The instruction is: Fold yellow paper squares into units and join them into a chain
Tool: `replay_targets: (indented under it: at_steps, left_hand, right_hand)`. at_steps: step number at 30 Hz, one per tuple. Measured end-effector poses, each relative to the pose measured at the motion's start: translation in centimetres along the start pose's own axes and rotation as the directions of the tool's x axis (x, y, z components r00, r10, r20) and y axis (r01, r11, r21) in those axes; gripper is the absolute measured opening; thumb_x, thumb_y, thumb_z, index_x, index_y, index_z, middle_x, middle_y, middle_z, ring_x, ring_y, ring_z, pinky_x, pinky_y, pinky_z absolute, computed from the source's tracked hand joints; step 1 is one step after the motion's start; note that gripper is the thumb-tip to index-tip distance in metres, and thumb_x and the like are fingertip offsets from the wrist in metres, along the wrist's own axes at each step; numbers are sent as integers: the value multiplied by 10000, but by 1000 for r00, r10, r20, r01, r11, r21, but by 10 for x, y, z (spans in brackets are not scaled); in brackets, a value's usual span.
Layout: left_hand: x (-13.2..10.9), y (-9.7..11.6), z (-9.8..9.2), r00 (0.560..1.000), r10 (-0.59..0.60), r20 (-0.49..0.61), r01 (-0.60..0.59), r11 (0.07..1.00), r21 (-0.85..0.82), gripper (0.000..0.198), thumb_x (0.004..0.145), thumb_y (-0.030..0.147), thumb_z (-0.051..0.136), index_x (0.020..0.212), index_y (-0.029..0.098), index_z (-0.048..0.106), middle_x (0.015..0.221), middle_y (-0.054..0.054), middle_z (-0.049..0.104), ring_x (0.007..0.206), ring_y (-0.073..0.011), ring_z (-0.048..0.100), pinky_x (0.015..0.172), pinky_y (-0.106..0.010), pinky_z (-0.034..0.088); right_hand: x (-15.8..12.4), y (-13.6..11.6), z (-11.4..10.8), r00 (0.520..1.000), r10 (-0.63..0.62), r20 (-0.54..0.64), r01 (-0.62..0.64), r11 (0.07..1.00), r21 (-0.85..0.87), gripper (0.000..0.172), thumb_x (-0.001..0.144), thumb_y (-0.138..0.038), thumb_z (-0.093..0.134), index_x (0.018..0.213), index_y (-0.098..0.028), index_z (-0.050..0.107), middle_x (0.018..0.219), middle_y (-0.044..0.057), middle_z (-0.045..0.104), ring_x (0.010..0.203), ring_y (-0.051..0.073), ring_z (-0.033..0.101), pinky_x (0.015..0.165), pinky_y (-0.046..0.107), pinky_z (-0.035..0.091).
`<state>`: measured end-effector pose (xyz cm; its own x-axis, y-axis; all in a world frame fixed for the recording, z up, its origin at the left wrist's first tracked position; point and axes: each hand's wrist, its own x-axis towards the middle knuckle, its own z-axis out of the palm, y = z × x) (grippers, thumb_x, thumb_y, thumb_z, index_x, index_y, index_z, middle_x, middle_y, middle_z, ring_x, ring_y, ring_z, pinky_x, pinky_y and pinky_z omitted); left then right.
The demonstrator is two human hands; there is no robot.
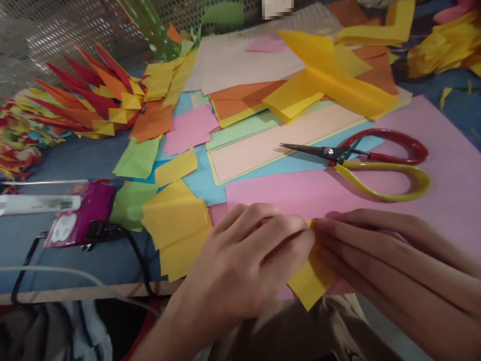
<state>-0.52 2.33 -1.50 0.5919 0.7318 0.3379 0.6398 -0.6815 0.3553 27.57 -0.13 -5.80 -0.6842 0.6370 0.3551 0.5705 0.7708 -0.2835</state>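
Observation:
A small piece of yellow paper (310, 288) is held near the table's front edge, over a large pink sheet (285, 193). My left hand (259, 255) pinches its upper left part with curled fingers. My right hand (372, 245) grips the same paper from the right, its fingers long and pressed together. The hands cover most of the paper, so its folds are hidden. Just beyond them lie scissors (330, 153) with one red and one yellow handle, blades pointing left and slightly apart. Left of my left hand sits a stack of yellow paper pieces (180, 230).
Folded red and orange paper spikes (93, 95) stand at the back left. A purple box (84, 210) with black cables lies at the left. Yellow folded paper (330, 80) rests on layered coloured sheets at the back. A green bottle (150, 30) stands by the perforated panel.

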Motion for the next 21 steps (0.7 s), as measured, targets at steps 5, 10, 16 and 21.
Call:
replay_targets:
  at_steps: [5, 10, 16, 21]
  left_hand:
    - [-4, 1, 1, 1000, -10, 7, 11, 1000, -26, 184, 1126, 159, 622, 1233, 134, 769, 1275, -27, 807, 1204, -169, 685, 1107, -315, 552]
    - [-10, 0, 4, 998, 66, 18, -67, 995, 68, 189, 1078, 115, 695, 1255, 104, 760, 1206, -16, 814, 1224, -197, 655, 1100, -341, 545]
    - [-15, -1, 2, 994, 94, 58, -101, 986, 133, 266, 1110, 118, 637, 1363, 108, 717, 1293, -29, 805, 1308, -203, 630, 1140, -357, 506]
    - [-18, 2, 2, 986, 156, 66, -164, 974, 159, 247, 1110, 93, 582, 1316, 69, 716, 1365, -106, 792, 1321, -256, 676, 1148, -415, 524]
  right_hand:
    - [4, -4, 1, 1000, -6, -6, 6, 997, -72, 560, 1126, -190, 478, 1686, -177, 472, 1652, 27, 547, 1526, 250, 534, 1318, 388, 474]
    - [7, -5, -2, 1000, 10, -12, -11, 999, -42, 422, 1106, -229, 534, 1507, -191, 660, 1613, 39, 585, 1483, 308, 568, 1189, 484, 590]
    - [11, -2, -7, 1000, 2, -4, -2, 999, -36, 379, 1107, -241, 544, 1457, -183, 679, 1600, 37, 591, 1489, 329, 553, 1128, 522, 633]
    - [15, -6, -5, 997, -61, -44, 56, 993, -108, 441, 1018, -71, 538, 1418, -152, 705, 1642, 65, 555, 1533, 344, 525, 1318, 504, 485]
